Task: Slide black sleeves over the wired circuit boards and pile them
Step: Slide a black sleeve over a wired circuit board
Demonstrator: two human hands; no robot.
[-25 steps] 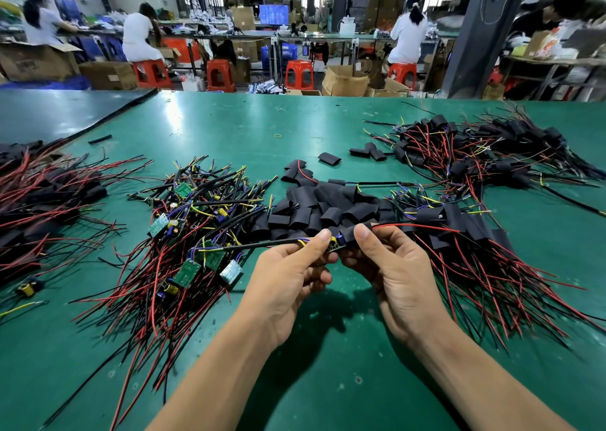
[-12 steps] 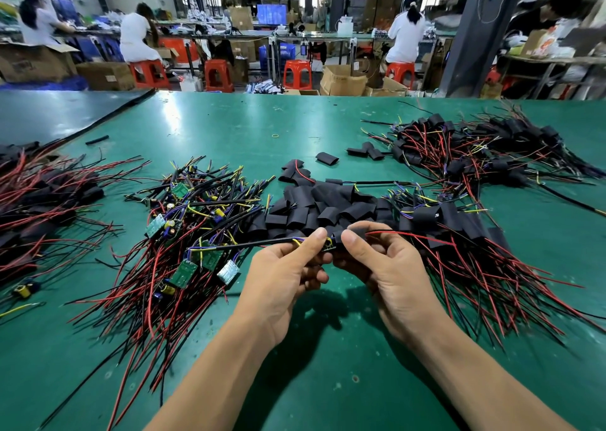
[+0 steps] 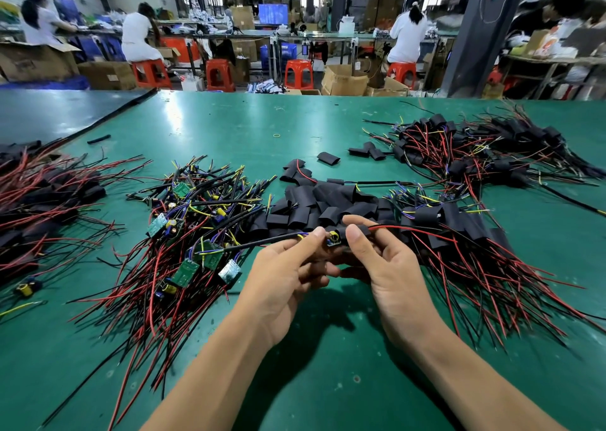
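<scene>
My left hand pinches a wired circuit board by its left end, black cable trailing left. My right hand grips a black sleeve on the board's right end, a red wire running out to the right. The board's yellow part shows between my thumbs. A heap of bare green boards with red and black wires lies to the left. Loose black sleeves are piled just behind my hands. Sleeved boards lie to the right.
The green table is bare in front of me. Another sleeved pile sits far right, one more at far left. Stray sleeves lie mid-table. People sit at benches beyond.
Both hands have lifted slightly and drawn a little apart. The board's yellow component now shows between the thumbs, and the right hand's sleeve sits further to the right.
</scene>
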